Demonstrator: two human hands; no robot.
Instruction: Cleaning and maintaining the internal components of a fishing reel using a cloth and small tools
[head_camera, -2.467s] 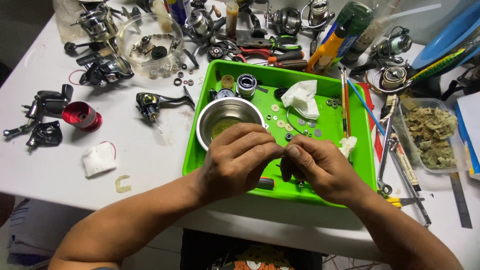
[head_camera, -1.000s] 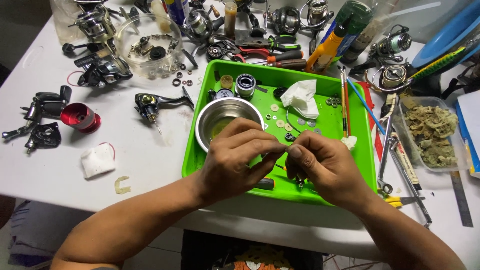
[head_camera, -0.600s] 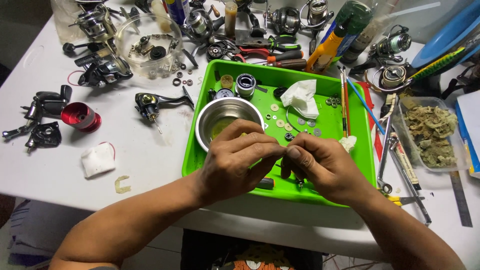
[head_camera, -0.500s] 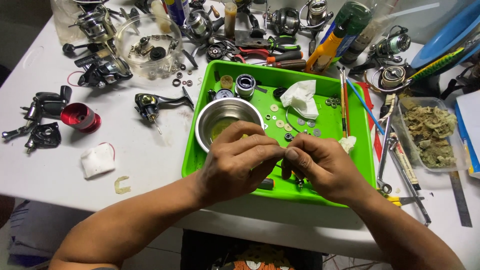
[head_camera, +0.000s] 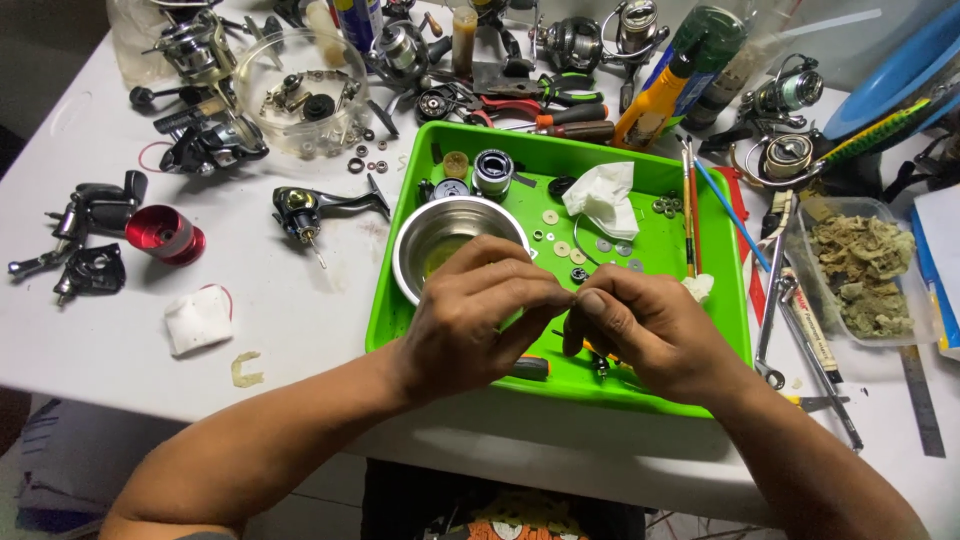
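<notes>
Over the green tray, the left hand and right hand met fingertip to fingertip, apparently pinching some tiny part, hidden from view, beside the steel bowl.

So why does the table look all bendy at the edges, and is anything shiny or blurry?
Head view: the wide lens bows the white table at its edges; overhead light glints off the steel bowl; the left hand and right hand throw soft shadows on the green tray; everything is fairly sharp, but the tiny part between the fingertips is too small to make out.
</notes>
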